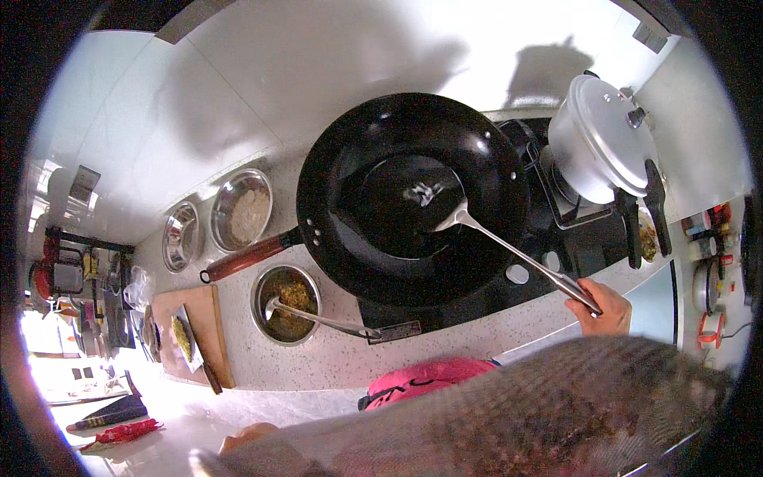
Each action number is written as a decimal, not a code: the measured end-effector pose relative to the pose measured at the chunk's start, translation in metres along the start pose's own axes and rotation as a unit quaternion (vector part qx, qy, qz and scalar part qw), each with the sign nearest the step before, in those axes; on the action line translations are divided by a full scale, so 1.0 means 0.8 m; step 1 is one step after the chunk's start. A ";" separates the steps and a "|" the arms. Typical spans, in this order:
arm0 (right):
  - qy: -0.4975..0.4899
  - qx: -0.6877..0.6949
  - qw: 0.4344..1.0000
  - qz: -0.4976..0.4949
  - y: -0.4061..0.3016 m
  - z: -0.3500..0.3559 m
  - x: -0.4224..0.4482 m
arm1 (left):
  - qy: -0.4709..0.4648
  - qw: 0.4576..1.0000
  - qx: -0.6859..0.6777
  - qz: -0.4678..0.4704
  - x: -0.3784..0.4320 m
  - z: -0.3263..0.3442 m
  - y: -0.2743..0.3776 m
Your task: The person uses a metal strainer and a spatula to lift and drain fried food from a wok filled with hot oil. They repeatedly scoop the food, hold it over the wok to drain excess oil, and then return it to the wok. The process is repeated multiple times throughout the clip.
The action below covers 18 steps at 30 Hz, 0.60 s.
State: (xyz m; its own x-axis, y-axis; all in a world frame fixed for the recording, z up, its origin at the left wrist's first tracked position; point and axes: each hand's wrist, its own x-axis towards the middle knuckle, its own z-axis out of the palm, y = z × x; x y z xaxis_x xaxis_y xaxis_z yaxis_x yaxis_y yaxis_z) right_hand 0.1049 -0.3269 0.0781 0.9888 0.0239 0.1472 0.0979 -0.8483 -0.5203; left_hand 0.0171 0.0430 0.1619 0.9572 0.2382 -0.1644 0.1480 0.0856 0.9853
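My right hand (608, 313) grips the end of a long steel wok spatula (512, 253). The spatula's blade rests inside a big black wok (334, 179), at the edge of a pool of dark, shiny liquid (411, 208). The wok sits over a black glass hob (477, 310), its wooden handle (250, 259) pointing left. Of my left hand (247, 435), only a skin-coloured patch shows at the bottom, mostly behind the sleeve; its fingers are hidden. Left of the wok, a steel bowl (259, 325) holds a yellow-brown chopped mixture and a spoon (325, 319).
A lidded pressure cooker (596, 140) stands on the right burner, its black handles jutting forward. Steel bowls, one with pale powder (250, 214), stand behind the wok handle. A cleaver (191, 340) bearing chopped greenish food lies across a wooden board (217, 316). A tiled wall (238, 71) rises behind.
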 end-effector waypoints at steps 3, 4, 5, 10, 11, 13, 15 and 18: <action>-0.015 -0.018 1.000 0.002 0.002 -0.006 -0.001 | -0.014 1.000 0.011 -0.006 0.007 0.000 0.003; -0.022 -0.020 0.999 0.014 0.001 -0.008 -0.002 | -0.017 1.000 0.009 -0.010 0.009 -0.003 0.005; -0.027 -0.018 0.999 0.020 0.001 -0.007 -0.001 | -0.017 1.000 0.017 -0.007 0.009 0.001 0.006; 0.000 -0.023 0.999 0.025 -0.011 -0.010 0.001 | -0.023 0.999 0.034 -0.004 0.013 0.007 0.011; 0.024 -0.013 1.000 0.014 -0.014 -0.010 -0.001 | -0.027 0.999 0.034 -0.006 0.012 0.006 0.014; 0.009 -0.004 1.000 0.016 -0.020 -0.008 0.005 | -0.020 0.999 0.039 -0.001 0.010 0.006 0.014; 0.022 -0.006 1.000 -0.011 -0.024 -0.003 0.009 | -0.012 0.999 0.045 0.000 0.007 0.005 0.018; 0.018 -0.006 1.000 0.023 -0.013 0.002 0.002 | -0.025 0.998 0.055 0.004 0.015 0.009 0.016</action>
State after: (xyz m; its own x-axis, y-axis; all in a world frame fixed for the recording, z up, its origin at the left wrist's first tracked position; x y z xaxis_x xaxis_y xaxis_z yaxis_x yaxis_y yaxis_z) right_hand 0.1059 -0.3174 0.0822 0.9875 -0.0347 0.1538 0.0506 -0.8542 -0.5176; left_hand 0.0322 0.0402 0.1727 0.9691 0.1901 -0.1572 0.1644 -0.0225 0.9861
